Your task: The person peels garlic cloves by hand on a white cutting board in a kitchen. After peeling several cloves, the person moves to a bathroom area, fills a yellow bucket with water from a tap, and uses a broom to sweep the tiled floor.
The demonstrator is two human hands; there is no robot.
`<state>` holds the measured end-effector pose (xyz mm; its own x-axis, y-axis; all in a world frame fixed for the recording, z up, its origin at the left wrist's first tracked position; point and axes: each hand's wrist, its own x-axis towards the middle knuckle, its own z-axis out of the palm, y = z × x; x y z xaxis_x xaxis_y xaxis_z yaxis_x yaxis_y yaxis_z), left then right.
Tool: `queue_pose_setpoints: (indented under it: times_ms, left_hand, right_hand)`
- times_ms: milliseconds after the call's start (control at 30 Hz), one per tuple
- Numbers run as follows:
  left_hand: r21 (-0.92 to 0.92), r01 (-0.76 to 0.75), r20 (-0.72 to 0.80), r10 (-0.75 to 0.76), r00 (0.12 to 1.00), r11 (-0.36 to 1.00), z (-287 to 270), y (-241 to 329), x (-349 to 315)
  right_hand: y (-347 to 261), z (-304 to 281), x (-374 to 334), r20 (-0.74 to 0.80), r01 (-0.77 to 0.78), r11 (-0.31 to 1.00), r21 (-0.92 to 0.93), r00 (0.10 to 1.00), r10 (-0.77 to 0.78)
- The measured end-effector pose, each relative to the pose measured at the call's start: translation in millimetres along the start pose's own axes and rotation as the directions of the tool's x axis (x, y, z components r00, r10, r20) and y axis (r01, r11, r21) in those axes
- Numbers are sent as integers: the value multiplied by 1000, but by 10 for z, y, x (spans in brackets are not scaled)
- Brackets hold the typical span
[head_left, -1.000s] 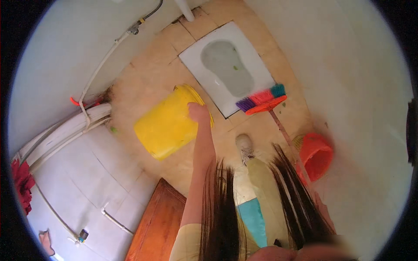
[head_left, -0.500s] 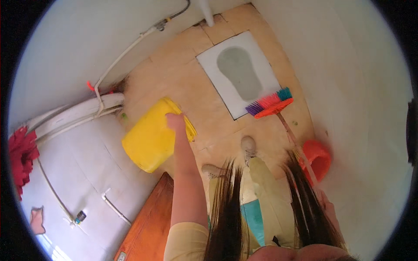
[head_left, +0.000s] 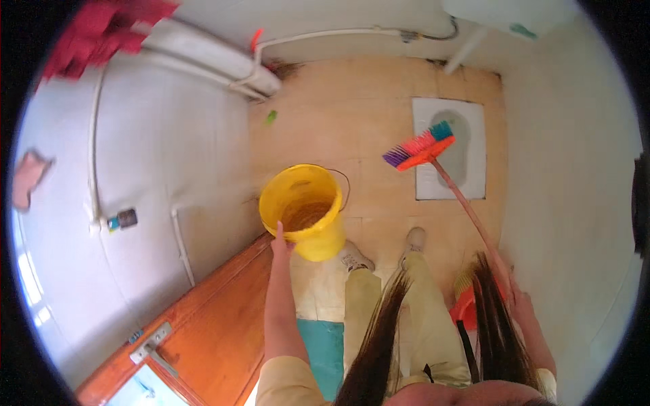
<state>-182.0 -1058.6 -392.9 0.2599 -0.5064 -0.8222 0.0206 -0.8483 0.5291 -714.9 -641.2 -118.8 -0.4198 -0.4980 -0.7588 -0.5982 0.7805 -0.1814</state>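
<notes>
A yellow bucket (head_left: 321,240) stands left of my feet, its opening tilted toward me. My left hand (head_left: 282,238) grips its near rim, fingers closed over the edge. Brownish marks show on the bucket's inner bottom, and a thin wire handle (head_left: 347,184) hangs down at its right side. On the right, my right hand (head_left: 520,304) is closed round the pinkish handle of a broom (head_left: 462,197), partly covered by hair. The broom head, with purple, pink and teal bristles on an orange base, is raised with the bristles pointing away, in front of the squat toilet (head_left: 425,183).
A red-orange bucket or basin (head_left: 465,308) sits by the right wall, partly hidden by hair. An orange wooden door (head_left: 210,325) stands open at the lower left. Pipes (head_left: 203,71) run along the far left corner. A teal mat (head_left: 321,355) lies behind my feet.
The yellow bucket has gone from lying tipped over, mouth away, to upright with its mouth showing. My left hand stays on its rim. My view has turned left; the broom stays in my right hand.
</notes>
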Motion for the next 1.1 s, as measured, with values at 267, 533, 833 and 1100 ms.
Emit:
queue_pose_setpoints:
  times_ms: [267, 533, 833, 1100]
  left_hand:
    - [-200, 114, 36, -109, 993, 973, -818, -458, -758]
    - [-152, 20, -78, -32, 996, 988, -1458, -865, -865]
    - [-106, -15, -72, 7, 997, 994, -1218, -175, -372]
    - [-243, 129, 116, -103, 988, 961, -571, 314, 99]
  right_hand:
    - [-2520, 93, 1437, 157, 512, 816, -268, 859, -487]
    - [-5019, 1299, 2743, 165, 574, 504, -646, 749, -642]
    - [-3532, 247, 2750, 140, 451, 741, -498, 885, -444]
    - [-2910, -650, 1736, 138, 426, 674, -604, 888, -438]
